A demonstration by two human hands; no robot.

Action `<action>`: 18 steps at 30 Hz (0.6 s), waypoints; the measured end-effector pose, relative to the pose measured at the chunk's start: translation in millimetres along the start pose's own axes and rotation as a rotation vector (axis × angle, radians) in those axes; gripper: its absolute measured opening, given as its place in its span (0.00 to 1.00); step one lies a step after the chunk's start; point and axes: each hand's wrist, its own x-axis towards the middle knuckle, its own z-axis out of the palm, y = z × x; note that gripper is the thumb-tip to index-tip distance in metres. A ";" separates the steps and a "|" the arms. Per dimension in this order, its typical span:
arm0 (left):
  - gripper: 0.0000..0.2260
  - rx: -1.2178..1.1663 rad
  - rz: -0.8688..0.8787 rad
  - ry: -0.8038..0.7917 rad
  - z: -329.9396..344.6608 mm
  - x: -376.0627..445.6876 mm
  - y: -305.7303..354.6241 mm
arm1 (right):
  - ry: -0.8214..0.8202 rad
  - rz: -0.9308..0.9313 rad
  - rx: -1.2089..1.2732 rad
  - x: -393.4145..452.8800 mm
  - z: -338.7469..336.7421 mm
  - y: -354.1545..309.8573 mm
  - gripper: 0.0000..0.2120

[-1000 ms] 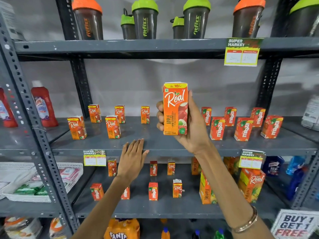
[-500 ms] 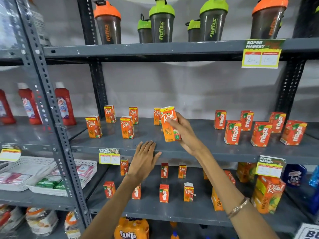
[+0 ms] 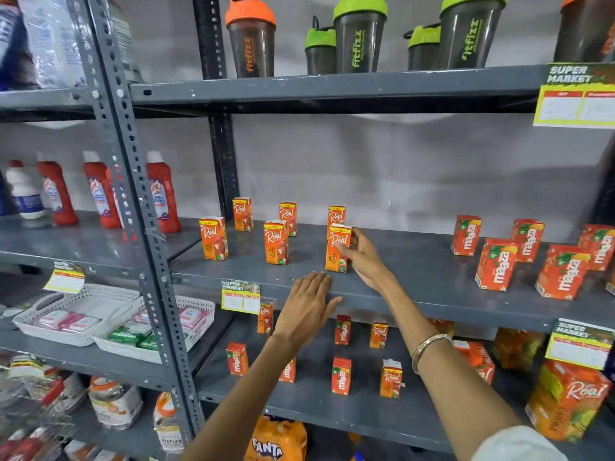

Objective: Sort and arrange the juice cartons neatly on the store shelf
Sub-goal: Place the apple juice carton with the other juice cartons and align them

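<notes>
**Apple carton set upright on the middle shelf**

Nearest the camera, the left hand [image 3: 307, 306] lies palm-down on the front edge of the middle shelf [image 3: 432, 294], fingers straight and close together, holding nothing. Just behind it the right hand [image 3: 362, 257], with a metal bangle [image 3: 429, 351] on its wrist, grips an orange Real apple carton [image 3: 337, 249]: the fingers curl round its right side and the thumb presses on its face. The carton stands upright, or very nearly so, near the shelf's front edge; whether its base fully rests on the shelf cannot be told.

To its left along the same front line stand two more Real cartons [image 3: 276, 242] and [image 3: 213, 238], well apart. Farther back, toward the rear edge, three Real cartons [image 3: 336, 217] form a second row, one directly behind the held carton. Toward the shelf's right end a group of red Maaza cartons [image 3: 496, 264] stands in two loose rows. On the shelf above stand shaker bottles [image 3: 357, 38] with green and orange lids.
</notes>
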 end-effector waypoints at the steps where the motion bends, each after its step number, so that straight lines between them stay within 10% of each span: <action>1: 0.30 0.000 0.003 0.009 1.0 0.3 -0.1 | -0.001 0.000 -0.009 1.0 0.8 1.0 0.24; 12: 0.29 -0.023 0.019 0.004 -0.8 1.6 -3.0 | -0.017 0.009 -0.096 -2.3 1.8 7.7 0.31; 18: 0.20 -0.437 -0.165 0.049 -34.2 1.1 -27.5 | 0.022 0.020 -0.219 -12.6 -18.4 14.9 0.41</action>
